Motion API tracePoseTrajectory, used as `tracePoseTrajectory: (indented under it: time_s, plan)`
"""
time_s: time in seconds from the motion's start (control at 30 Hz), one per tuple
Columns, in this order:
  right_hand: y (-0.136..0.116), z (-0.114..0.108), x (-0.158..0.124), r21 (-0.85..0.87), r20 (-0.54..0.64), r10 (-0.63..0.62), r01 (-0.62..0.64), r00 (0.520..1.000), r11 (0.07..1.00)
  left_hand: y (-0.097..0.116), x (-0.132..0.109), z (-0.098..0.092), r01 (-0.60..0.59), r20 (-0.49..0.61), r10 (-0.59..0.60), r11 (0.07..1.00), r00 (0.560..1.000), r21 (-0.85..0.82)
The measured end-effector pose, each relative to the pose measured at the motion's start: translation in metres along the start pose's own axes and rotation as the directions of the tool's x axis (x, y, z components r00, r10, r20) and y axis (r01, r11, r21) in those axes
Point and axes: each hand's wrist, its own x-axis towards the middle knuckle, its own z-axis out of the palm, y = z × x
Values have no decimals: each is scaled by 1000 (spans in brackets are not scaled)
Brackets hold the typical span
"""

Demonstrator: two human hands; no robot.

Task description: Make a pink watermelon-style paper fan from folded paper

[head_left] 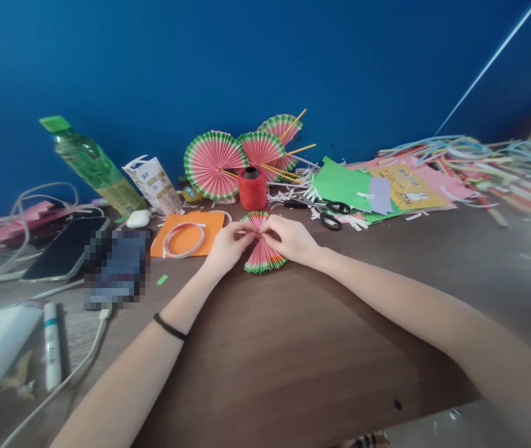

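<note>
Near the centre of the frame, the pleated paper (pixel 266 255) with green edges and a pink middle stands just above or on the tabletop (pixel 256 348); contact underneath is hard to tell. It is pinched at its narrow waist, the folds flaring above and below. The left hand (pixel 231 246) grips that waist from the left with thumb and fingertips, and the right hand (pixel 293 239) grips it from the right, the fingertips nearly meeting. Whether any thread circles the waist is hidden by the fingers. If either pinch loosened, the pleats would probably spring apart and lose their even spacing; squeezing or twisting too hard could crease or tear the thin middle. The red spool (pixel 253 190) stands just behind, so a knuckle pushed upward in the frame might topple it, and the scissors (pixel 325 211), right of centre, could snag a straying right hand.
</note>
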Motion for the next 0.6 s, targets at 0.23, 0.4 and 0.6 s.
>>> tracePoseTrajectory:
  time_s: [0.23,0.4,0.6]
  plan:
    - [-2,-1,0,54,10,4,-5,1000,999,-2,2,1,-78,-6,79,991,997,107]
    - [-2,-2,0,117,-6,4,-4,1000,993,-2,3,1,-74,3,75,992,997,106]
    - [-3,-2,1,138,-9,9,-8,1000,990,-3,4,1,-89,14,88,988,996,124]
